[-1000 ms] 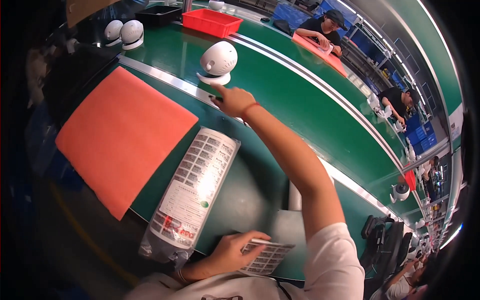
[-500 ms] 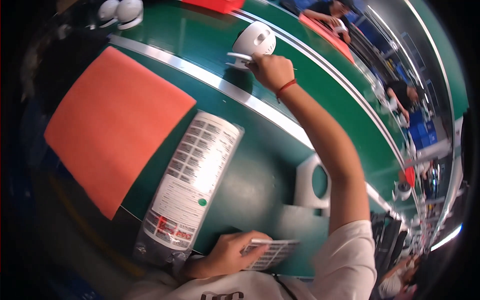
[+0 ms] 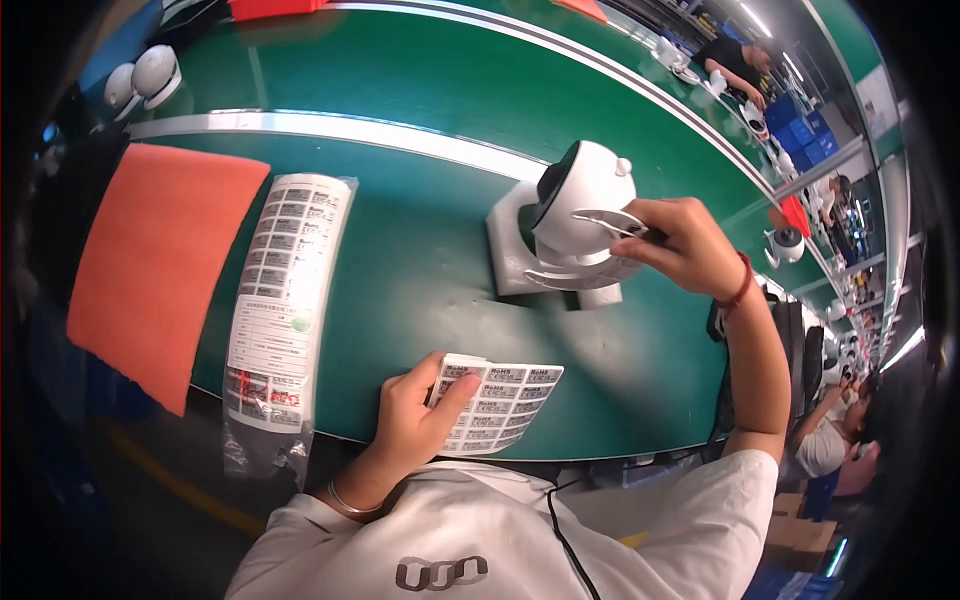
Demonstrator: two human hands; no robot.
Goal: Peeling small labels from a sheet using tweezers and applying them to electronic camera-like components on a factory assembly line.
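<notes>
My right hand grips the rim of the base of a white round-headed camera with a dark front. The camera is tilted over a white block-shaped holder; whether it rests in it I cannot tell. Fingers and thumb of my left hand close on a white sheet of printed labels, held near the table's front edge.
To the left lie a clear bag of label sheets and an orange mat. Two white cameras stand far left, near a red bin. A metal strip crosses the green table. Co-workers sit at right.
My right hand has brought the camera from beyond the metal strip nearer, over the white holder. My left hand has raised the label sheet, which now faces up. The whole view has shifted.
</notes>
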